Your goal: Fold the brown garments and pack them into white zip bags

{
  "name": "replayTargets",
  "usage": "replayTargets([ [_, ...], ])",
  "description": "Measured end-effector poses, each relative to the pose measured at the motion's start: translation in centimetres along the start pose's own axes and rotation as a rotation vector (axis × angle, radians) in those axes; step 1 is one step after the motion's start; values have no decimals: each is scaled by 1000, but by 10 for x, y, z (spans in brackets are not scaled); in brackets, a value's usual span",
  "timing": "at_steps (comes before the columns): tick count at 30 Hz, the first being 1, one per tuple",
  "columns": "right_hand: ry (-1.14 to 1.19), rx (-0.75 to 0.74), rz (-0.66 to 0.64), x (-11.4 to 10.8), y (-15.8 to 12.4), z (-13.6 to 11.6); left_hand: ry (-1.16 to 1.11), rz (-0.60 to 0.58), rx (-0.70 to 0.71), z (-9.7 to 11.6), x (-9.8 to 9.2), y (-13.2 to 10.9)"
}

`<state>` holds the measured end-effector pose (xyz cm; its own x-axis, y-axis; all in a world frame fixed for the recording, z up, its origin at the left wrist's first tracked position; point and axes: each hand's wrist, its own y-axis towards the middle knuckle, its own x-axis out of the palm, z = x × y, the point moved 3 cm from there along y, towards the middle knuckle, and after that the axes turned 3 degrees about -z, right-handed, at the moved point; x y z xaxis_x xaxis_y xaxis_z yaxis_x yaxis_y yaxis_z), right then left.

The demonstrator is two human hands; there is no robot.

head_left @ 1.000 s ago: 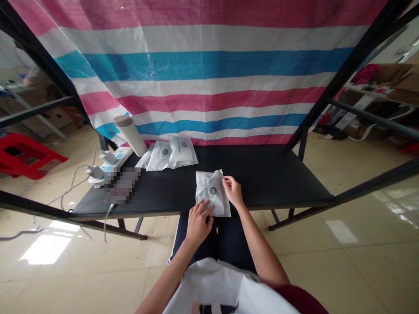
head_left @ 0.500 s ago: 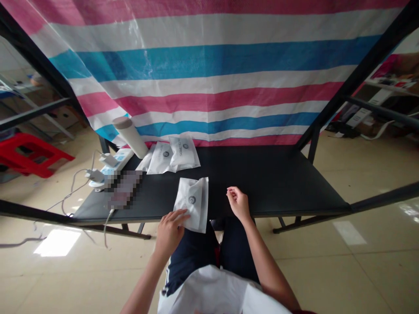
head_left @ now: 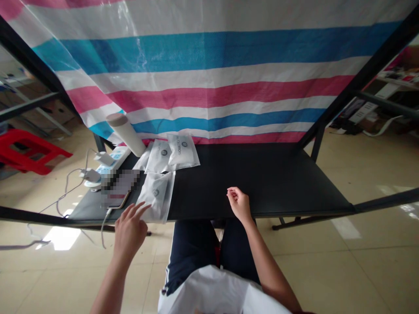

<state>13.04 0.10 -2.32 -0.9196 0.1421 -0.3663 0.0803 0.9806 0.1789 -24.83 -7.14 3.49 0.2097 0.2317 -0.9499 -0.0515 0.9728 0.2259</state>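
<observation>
Light bright, diffuse; shadows soft. Glare on floor tiles (head_left: 62,238), lower L; sheen on tarp (head_left: 139,22), top. Wide-angle bowing at edges. Pixelated patch (head_left: 119,189), L of ctr.

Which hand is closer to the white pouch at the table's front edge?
Left. The left hand reaches the white pouch with its fingers; the right hand is well to the pouch's right.

The one camera sits on a head, near the black table (head_left: 262,183), and looks forward and down at it.
</observation>
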Motion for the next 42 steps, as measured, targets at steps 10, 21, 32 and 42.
replayTargets([
  [10, -7, -1, -7, 0, 1, -1, -300, -90, -316, 51, 15, 226],
  [21, 119, 22, 47, -3, 1, 3, -344, -130, -51, 119, 26, 199],
  [32, 217, 37, 172, -9, 0, 6, -440, -135, 170, 191, 53, 3],
  [42, 81, 167, 111, -13, 33, 24, -528, 116, 335, 261, -5, 98],
])
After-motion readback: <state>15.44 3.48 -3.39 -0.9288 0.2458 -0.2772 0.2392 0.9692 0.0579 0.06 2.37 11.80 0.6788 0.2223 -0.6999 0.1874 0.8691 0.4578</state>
